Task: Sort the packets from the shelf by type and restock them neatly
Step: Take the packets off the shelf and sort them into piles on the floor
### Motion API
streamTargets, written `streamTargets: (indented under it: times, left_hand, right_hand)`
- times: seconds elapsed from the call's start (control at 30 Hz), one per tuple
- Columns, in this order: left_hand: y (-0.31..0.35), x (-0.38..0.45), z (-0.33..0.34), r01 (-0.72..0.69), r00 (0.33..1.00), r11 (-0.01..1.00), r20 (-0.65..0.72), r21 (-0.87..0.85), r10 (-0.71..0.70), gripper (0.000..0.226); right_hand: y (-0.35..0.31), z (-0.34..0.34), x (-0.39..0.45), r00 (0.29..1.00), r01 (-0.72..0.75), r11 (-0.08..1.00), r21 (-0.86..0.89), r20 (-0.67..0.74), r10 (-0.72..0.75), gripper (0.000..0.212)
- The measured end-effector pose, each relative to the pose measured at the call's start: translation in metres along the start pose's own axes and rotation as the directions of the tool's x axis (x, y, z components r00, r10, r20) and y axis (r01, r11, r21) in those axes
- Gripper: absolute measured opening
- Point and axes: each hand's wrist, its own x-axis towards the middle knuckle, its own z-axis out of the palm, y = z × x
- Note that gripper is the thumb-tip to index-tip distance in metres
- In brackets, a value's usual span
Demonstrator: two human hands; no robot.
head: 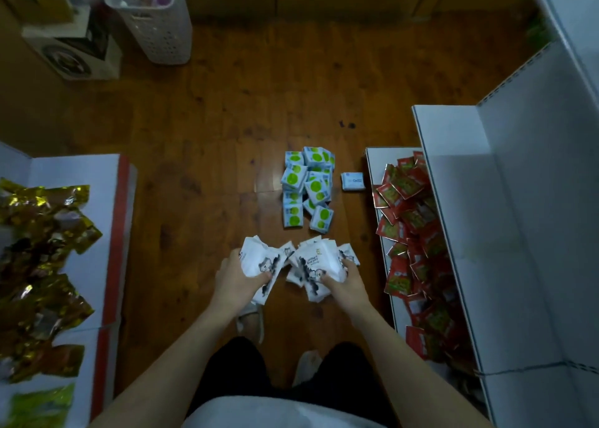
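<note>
You have a wooden floor [227, 142] carrying a pile of blue-and-green packets [308, 189], with one lone packet [352, 181] just beside it.

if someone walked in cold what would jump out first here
Both hands, left hand and right hand, clutch bunches of white packets over the wooden floor. Just beyond lies a pile of blue-and-green packets. Red packets crowd the right shelf, gold packets the left.
</note>
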Motion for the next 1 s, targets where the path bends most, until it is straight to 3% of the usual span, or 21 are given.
streamTargets:
  times: [0.17, 0.37, 0.47, 0.67, 0.83, 1.0]
  left_hand:
    - [-0.031, 0.097, 0.041, 0.112, 0.993, 0.990, 0.035, 0.080, -0.115, 0.075]
    - [-0.094, 0.207, 0.151, 0.299, 0.951, 0.951, 0.059, 0.083, -0.304, 0.071]
    - [-0.115, 0.269, 0.214, 0.322, 0.946, 0.946, 0.019, 0.046, -0.323, 0.067]
    - [-0.153, 0.367, 0.304, 0.271, 0.960, 0.963, -0.078, 0.005, -0.270, 0.072]
    - [-0.171, 0.392, 0.342, 0.191, 0.979, 0.979, 0.056, 0.075, -0.195, 0.088]
    - [-0.171, 0.388, 0.341, 0.146, 0.980, 0.976, 0.114, 0.162, -0.166, 0.082]
  right_hand:
    - [0.014, 0.011, 0.111, 0.989, -0.127, 0.980, -0.153, -0.094, 0.113, 0.067]
    - [0.070, 0.015, 0.273, 0.974, -0.219, 0.914, -0.341, -0.130, 0.185, 0.066]
    - [0.100, 0.022, 0.356, 0.987, -0.151, 0.890, -0.430, -0.119, 0.109, 0.062]
    - [0.153, 0.051, 0.474, 0.995, 0.095, 0.776, -0.624, 0.060, -0.073, 0.060]
    - [0.192, 0.078, 0.505, 0.966, 0.214, 0.730, -0.649, 0.253, -0.059, 0.069]
    - [0.197, 0.078, 0.508, 0.969, 0.217, 0.722, -0.657, 0.235, -0.077, 0.063]
